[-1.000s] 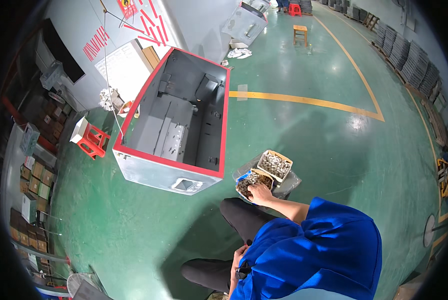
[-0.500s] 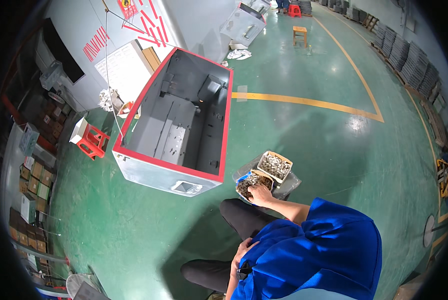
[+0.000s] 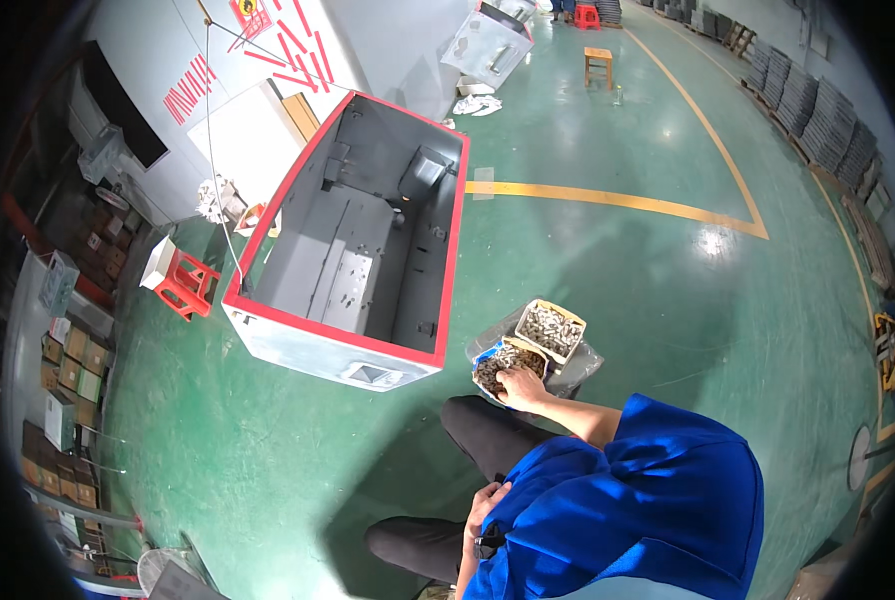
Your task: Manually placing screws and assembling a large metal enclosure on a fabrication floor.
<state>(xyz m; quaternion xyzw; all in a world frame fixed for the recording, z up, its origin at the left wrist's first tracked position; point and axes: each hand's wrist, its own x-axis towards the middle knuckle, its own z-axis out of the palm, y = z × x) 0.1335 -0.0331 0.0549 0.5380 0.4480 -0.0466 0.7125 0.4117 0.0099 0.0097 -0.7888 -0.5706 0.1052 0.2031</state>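
Reaching right hand [image 3: 521, 386]: placed in the near bin [image 3: 487, 352], with fingertips buried among small dark parts [image 3: 490, 376]; whether any part is pinched cannot be made out.
Near bin: located directly under the right hand; parts could be spilled over its rim if the hand were drawn out loaded or sideways.
Small dark parts: judged liable to be taken in excess or dropped, since the fingers are hidden among them.
Far bin [image 3: 575, 345]: set just beyond the right hand, touching or nearly touching the near bin; its paler parts could be mixed with the dark ones by a stray drop.
Grey support [image 3: 582, 368]: seen beneath both bins, to the right of the hand; both could be upset if it were jolted.
Trousered knee [image 3: 473, 420]: noted near the right hand, on the body side; the near bin could be knocked by a shift of the leg.
Left hand [image 3: 485, 503]: laid against the blue garment [image 3: 648, 480] at the waist, fingers bent; whether cloth is gripped is unclear. The bins are left unsteadied by it.
Red-rimmed cabinet [image 3: 455, 250]: stood left of the right hand, beyond the knee; dropped parts could be lost inside.
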